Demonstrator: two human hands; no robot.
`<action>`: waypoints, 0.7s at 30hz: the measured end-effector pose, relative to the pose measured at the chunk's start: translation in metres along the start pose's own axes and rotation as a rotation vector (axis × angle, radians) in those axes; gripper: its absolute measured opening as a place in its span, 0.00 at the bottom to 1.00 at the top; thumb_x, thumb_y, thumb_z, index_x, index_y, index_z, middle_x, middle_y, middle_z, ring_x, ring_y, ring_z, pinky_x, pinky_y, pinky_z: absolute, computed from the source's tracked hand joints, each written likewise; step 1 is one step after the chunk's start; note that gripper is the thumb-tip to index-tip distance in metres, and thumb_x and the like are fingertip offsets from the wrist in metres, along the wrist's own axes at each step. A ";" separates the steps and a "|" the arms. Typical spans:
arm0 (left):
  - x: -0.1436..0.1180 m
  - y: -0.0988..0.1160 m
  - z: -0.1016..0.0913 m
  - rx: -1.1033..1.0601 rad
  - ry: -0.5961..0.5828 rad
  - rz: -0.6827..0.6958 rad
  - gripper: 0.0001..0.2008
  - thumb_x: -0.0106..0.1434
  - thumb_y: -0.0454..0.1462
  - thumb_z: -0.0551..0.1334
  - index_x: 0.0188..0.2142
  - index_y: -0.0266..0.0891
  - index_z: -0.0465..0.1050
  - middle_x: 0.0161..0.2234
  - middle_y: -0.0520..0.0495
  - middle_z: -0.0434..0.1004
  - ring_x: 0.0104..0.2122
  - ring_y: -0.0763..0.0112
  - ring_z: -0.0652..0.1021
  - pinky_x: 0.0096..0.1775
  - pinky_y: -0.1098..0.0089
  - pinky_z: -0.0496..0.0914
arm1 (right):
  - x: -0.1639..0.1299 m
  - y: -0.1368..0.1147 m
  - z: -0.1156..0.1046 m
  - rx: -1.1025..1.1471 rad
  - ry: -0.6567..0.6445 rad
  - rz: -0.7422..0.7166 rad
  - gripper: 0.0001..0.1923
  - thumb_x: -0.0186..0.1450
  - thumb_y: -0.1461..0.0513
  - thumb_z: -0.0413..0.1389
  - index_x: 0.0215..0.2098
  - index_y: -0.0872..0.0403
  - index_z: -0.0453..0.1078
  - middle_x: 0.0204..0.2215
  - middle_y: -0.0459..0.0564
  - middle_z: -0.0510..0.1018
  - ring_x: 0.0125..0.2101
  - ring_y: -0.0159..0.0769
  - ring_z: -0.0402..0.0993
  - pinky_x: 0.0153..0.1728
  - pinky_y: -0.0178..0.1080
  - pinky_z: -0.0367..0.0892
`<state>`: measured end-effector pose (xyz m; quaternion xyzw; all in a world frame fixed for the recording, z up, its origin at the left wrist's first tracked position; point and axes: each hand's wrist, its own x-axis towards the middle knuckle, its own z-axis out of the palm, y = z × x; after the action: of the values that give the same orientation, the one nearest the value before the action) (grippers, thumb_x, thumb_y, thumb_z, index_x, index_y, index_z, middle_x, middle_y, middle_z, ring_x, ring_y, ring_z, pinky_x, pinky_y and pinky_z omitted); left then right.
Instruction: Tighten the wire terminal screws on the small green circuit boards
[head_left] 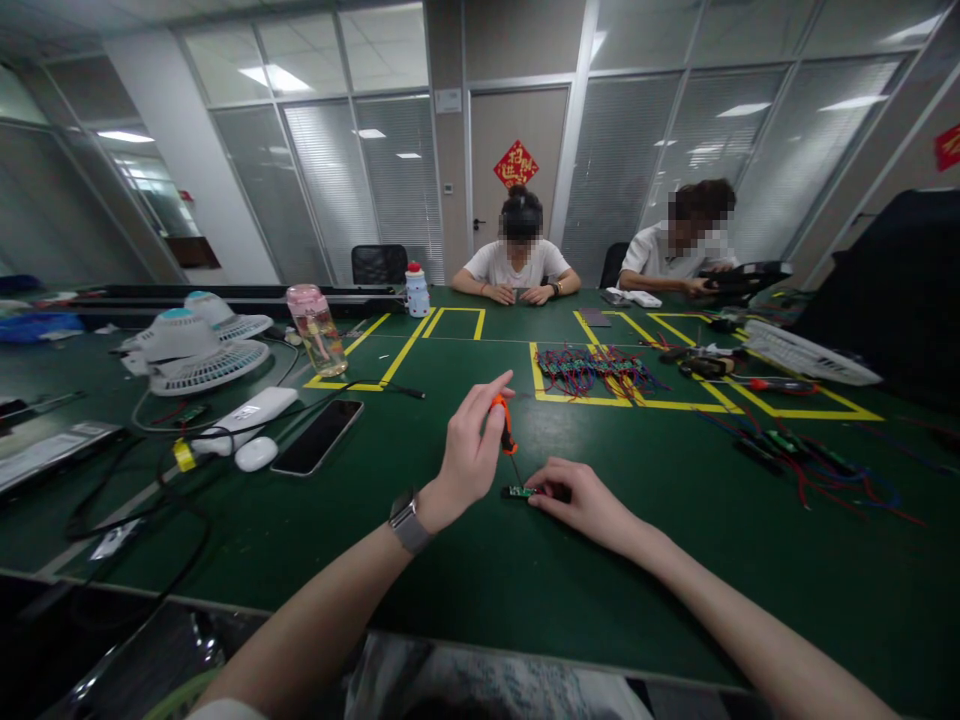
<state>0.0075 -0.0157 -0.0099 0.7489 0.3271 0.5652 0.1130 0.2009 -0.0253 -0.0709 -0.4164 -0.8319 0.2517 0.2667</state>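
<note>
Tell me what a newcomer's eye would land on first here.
Probably the orange screwdriver in the left hand, pointing down at a small circuit board that the right hand holds on the green table. Next, likely the red diamond sign on the door straight ahead, then the tangle of red and blue wires farther back, right of centre, across yellow tape.

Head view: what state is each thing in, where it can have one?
Orange screwdriver: held in the left hand, tip down at the board.
Board: on the table, right end held by the right hand.
Phone: face up, screen dark.
Pink bottle: standing, capped.
Red screwdriver: lying down.
Wired boards: clustered, wires tangled.
Door: shut.
</note>
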 end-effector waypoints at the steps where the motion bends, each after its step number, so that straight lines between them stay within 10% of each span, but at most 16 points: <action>1: 0.000 0.000 0.000 -0.011 -0.003 0.004 0.17 0.71 0.35 0.49 0.57 0.40 0.64 0.41 0.46 0.72 0.41 0.71 0.73 0.44 0.68 0.68 | 0.000 0.000 0.000 0.001 -0.001 0.003 0.06 0.63 0.63 0.58 0.37 0.54 0.77 0.28 0.46 0.70 0.28 0.33 0.69 0.31 0.34 0.63; 5: -0.001 0.002 0.000 0.039 0.029 0.062 0.11 0.66 0.38 0.60 0.47 0.39 0.72 0.35 0.49 0.71 0.35 0.71 0.72 0.39 0.70 0.67 | 0.000 -0.001 -0.001 -0.001 0.002 0.008 0.06 0.63 0.63 0.58 0.37 0.54 0.77 0.28 0.47 0.71 0.29 0.33 0.68 0.32 0.35 0.64; 21: -0.002 0.001 0.001 0.026 -0.019 0.025 0.17 0.70 0.33 0.49 0.57 0.40 0.63 0.41 0.46 0.70 0.40 0.70 0.72 0.44 0.68 0.67 | 0.000 -0.001 -0.001 -0.004 0.005 -0.005 0.06 0.63 0.63 0.58 0.37 0.54 0.77 0.28 0.46 0.71 0.29 0.33 0.68 0.31 0.34 0.63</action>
<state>0.0084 -0.0173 -0.0110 0.7597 0.3243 0.5549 0.0993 0.2012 -0.0261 -0.0698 -0.4157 -0.8328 0.2485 0.2683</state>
